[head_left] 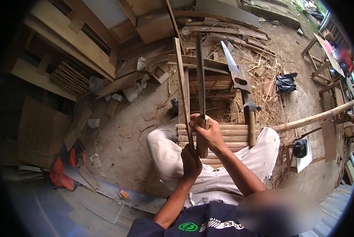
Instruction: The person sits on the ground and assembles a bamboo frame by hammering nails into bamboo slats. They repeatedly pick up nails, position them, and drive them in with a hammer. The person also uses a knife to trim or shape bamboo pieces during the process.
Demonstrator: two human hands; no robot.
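Observation:
My left hand [191, 161] is closed around the lower end of a long, thin wooden strip [179, 71], which points away from me. My right hand [209, 133] grips the wooden handle of a machete [201, 79], its long dark blade pointing the same way just right of the strip. Fingertips of the right hand come close to the strip; whether they touch it I cannot tell. Between my legs lie several bamboo slats [236, 133]. A claw hammer [251, 126] rests at their right end, by my right thigh. Beyond it lies a handsaw [235, 71] with a wooden handle.
Wood scraps and shavings [260, 59] cover the ground ahead. A long bamboo pole [315, 117] extends rightward from my right knee. A black plastic bag [286, 83] lies to the right, wooden benches [323, 55] beyond. Wooden cabinet frames [78, 35] and boards stand at left.

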